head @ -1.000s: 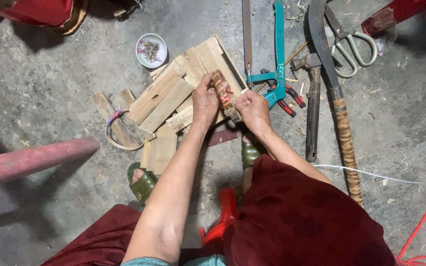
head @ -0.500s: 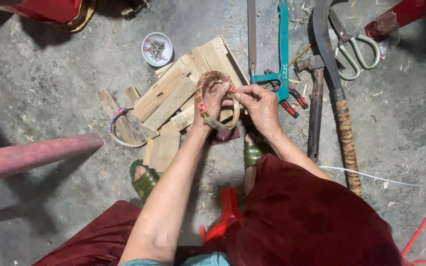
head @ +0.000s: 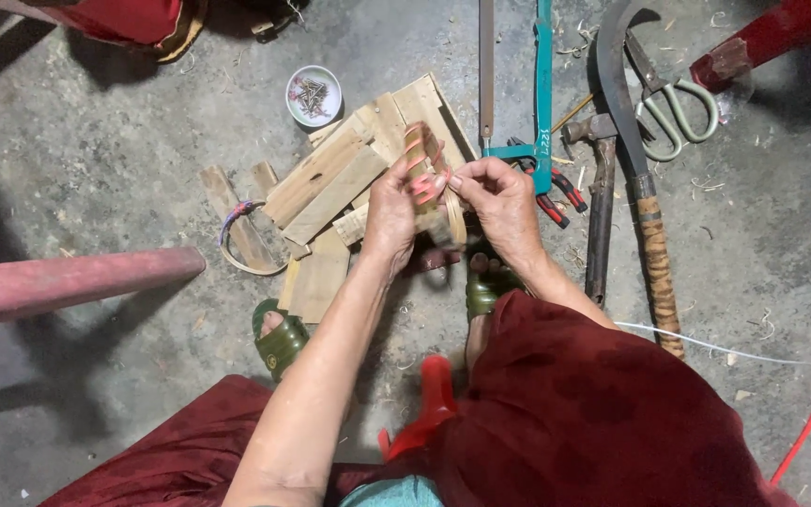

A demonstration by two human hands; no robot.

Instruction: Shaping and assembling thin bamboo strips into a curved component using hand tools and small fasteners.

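The small bundle of wooden strips (head: 429, 183), wrapped with a reddish band, sits raised above the pile of wooden slats (head: 349, 178) on the concrete floor (head: 96, 160), pinched between both hands. The risk, I'd say, is the band snapping off or the strips sliding apart if that pinch loosens, dropping pieces toward the bowl of nails (head: 313, 96) or the teal hacksaw (head: 542, 103). The left hand (head: 391, 211) has its fingers curled tight around the bundle's side, forearm stretched forward, while the right hand (head: 499, 202) presses thumb and fingertips together on the band at its edge, wrist bent inward.
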